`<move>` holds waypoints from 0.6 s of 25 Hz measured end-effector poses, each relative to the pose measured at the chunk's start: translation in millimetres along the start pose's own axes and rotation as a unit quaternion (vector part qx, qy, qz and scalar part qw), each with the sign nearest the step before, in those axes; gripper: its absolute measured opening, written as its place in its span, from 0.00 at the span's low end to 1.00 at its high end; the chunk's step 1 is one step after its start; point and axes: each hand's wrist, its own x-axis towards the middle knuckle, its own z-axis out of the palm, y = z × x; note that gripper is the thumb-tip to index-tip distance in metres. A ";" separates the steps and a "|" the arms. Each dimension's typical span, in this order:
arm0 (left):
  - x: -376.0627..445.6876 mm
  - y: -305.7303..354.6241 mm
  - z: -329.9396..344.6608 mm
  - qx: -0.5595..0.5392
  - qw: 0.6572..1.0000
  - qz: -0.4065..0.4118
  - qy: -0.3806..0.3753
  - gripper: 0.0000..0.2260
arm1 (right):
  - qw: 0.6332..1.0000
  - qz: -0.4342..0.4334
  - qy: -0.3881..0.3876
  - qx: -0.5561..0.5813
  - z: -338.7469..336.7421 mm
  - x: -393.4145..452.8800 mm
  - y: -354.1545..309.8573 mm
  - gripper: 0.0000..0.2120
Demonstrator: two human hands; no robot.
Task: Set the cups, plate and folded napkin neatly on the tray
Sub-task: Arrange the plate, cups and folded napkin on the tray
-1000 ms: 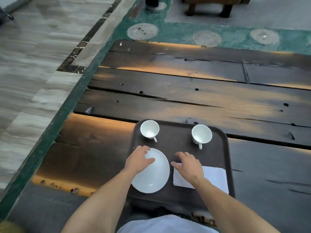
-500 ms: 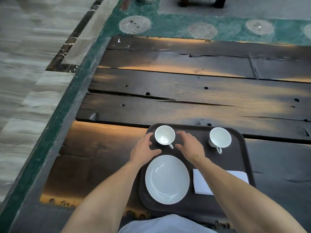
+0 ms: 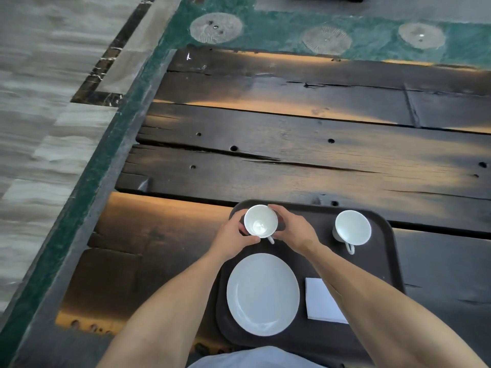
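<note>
Dark weathered planks of a wooden table [image 3: 292,160] are carrying a brown tray [image 3: 385,235] at the near edge, where a white plate [image 3: 263,294] is lying closest to me with a folded napkin [image 3: 320,301] just to its right, partly hidden under my right forearm. Beyond the plate, my left hand [image 3: 232,236] and right hand [image 3: 296,231] are cupping the left cup [image 3: 261,221] from either side, fingers curled against its wall, its handle pointing toward me. Farther right, the second cup [image 3: 352,227] is standing alone near the tray's far corner.
</note>
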 end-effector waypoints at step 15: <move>28.3 16.7 -13.7 0.092 0.986 -0.020 -0.140 0.42 | 0.993 0.073 0.053 0.073 15.0 -16.6 -8.2 0.34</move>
